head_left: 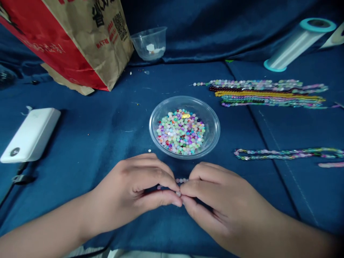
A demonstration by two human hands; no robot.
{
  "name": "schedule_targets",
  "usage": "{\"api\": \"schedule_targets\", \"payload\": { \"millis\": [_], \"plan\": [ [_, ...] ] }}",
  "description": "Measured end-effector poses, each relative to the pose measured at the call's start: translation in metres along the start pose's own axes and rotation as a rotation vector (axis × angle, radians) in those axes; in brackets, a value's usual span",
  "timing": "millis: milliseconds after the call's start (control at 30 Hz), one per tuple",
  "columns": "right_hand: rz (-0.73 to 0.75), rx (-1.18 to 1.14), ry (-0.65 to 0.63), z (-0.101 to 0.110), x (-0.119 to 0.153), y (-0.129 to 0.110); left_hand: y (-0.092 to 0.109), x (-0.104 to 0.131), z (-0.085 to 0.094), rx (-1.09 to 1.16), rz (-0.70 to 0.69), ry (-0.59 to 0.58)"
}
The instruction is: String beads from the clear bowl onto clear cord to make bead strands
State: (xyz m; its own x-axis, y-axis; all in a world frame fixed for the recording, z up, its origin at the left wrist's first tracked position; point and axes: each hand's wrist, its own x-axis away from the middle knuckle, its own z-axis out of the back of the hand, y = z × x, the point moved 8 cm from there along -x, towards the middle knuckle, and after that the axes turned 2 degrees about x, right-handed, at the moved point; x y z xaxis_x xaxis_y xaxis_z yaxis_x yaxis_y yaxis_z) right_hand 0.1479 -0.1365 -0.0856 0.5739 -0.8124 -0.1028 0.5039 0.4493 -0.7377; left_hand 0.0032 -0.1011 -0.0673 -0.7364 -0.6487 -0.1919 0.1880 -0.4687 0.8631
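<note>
My left hand point(146, 182) pinches a small pale bead point(178, 193) between thumb and forefinger, just in front of the bowl. Touching it from the other side, my right hand point(215, 193) has its thumb and forefinger pressed together at the bead; the thread there is too fine to make out. Behind the fingertips runs a short string of pale pink beads point(182, 180), partly hidden by both hands. A clear plastic bowl point(212, 143) beyond my hands holds many mixed coloured beads point(180, 132).
Finished-looking bead strands point(268, 93) lie at the back right, another strand point(282, 154) nearer. A spool of clear thread point(298, 44) stands behind. A paper bag point(80, 39), a clear cup point(150, 43) and a white power bank point(32, 132) with cable are on the left and back.
</note>
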Motion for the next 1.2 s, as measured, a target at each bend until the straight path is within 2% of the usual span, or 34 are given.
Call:
{"api": "schedule_targets", "payload": {
  "millis": [500,600,700,833,967,1133,1200],
  "plan": [
    [0.001,-0.008,0.022,0.002,-0.001,0.001,0.001,-0.001,0.0,-0.021,-0.006,-0.062],
    [0.002,-0.012,0.016,0.001,-0.001,0.002,0.0,0.0,0.004,0.087,0.05,-0.052],
    [0.013,-0.005,-0.022,-0.002,-0.001,0.001,-0.002,0.003,0.008,0.323,0.126,-0.028],
    [0.009,-0.027,-0.103,-0.004,-0.002,-0.004,0.004,0.005,0.006,0.535,0.113,-0.045],
    [0.022,-0.148,-0.069,0.0,-0.003,-0.009,0.011,0.002,0.004,0.415,0.04,-0.057],
    [0.17,-0.261,0.076,0.0,-0.001,-0.01,0.014,-0.002,0.0,0.209,-0.036,-0.083],
    [0.186,-0.287,0.111,0.0,0.0,-0.006,0.016,0.0,0.002,0.175,-0.067,-0.084]
  ]
}}
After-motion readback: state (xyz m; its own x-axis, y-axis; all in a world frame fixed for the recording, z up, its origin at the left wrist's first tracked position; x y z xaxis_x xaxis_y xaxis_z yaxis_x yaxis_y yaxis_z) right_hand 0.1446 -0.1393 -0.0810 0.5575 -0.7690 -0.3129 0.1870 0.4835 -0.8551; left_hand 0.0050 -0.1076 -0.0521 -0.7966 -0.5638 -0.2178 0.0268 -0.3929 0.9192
